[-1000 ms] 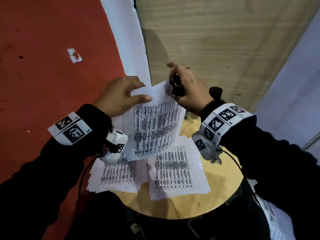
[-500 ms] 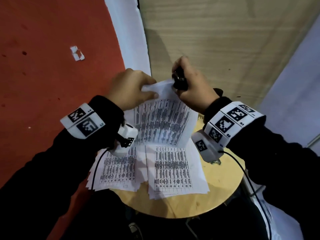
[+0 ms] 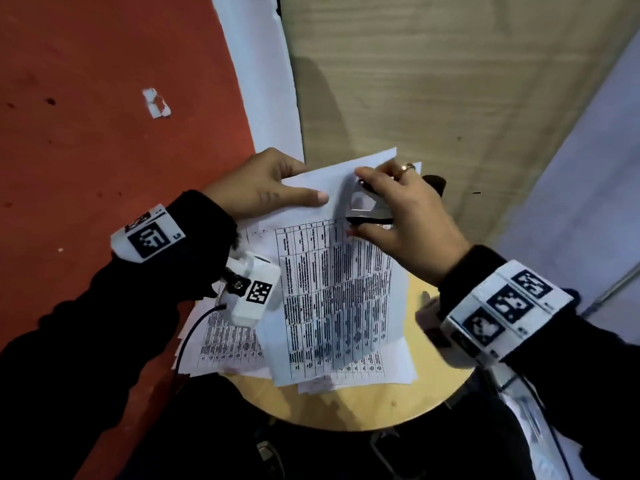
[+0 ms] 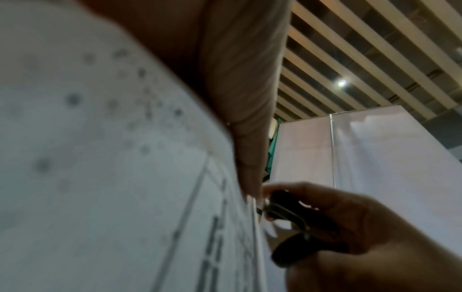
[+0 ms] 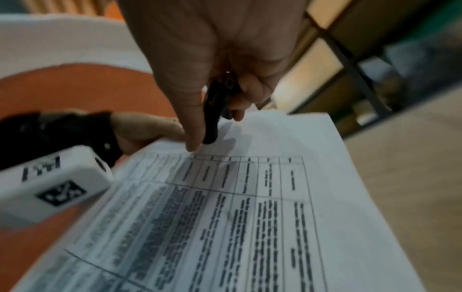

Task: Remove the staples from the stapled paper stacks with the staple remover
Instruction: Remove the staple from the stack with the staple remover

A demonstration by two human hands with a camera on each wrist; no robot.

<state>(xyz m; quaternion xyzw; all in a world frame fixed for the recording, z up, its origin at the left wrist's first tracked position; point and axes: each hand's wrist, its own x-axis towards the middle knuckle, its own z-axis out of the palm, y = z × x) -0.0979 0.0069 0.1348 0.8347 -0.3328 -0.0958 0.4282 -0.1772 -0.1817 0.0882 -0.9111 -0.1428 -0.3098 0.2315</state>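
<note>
A stapled paper stack (image 3: pixel 332 289) printed with tables is held up over the round table. My left hand (image 3: pixel 277 188) pinches its top left part, thumb on the top sheet. My right hand (image 3: pixel 398 209) grips the black and metal staple remover (image 3: pixel 367 213) against the stack's top margin, beside my left thumb. The right wrist view shows the staple remover (image 5: pixel 215 110) between thumb and fingers, its tip on the paper stack (image 5: pixel 237 217). The left wrist view shows the staple remover (image 4: pixel 295 221) at the sheets' edge. The staple itself is hidden.
Two more printed stacks, one on the left (image 3: pixel 225 341) and one on the right (image 3: pixel 381 368), lie on the small round wooden table (image 3: pixel 363 407). A red floor (image 3: pixel 86 116) is to the left and a wooden panel (image 3: pixel 433 81) is behind. A small paper scrap (image 3: pixel 156 103) lies on the floor.
The held stack has tilted flatter and shifted right. My right hand turned over, bringing the staple remover down onto the top margin. My left thumb now stretches along the sheet.
</note>
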